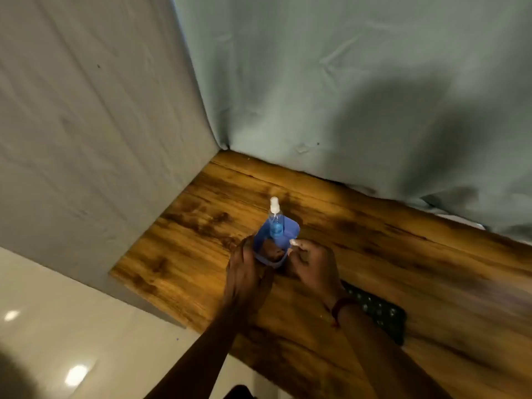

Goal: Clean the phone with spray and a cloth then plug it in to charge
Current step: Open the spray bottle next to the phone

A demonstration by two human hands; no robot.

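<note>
From your head camera, you face a wooden table (359,246) set into a corner, with grey-green cloth (345,82) draped behind and to the left, and pale glossy floor (57,326) below left. A dark remote-like slab with rows of buttons (377,309) lies flat under your right wrist, its long axis running away to the lower right. A spray bottle (275,223) of blue liquid stands upright just beyond your hands, white nozzle on top. Your left hand (247,272) and right hand (312,266) both pinch a blue cloth (273,246) between them. Something dark sits inside the cloth, possibly the phone, though blur hides its shape and heading. A red thread circles your right wrist.
</note>
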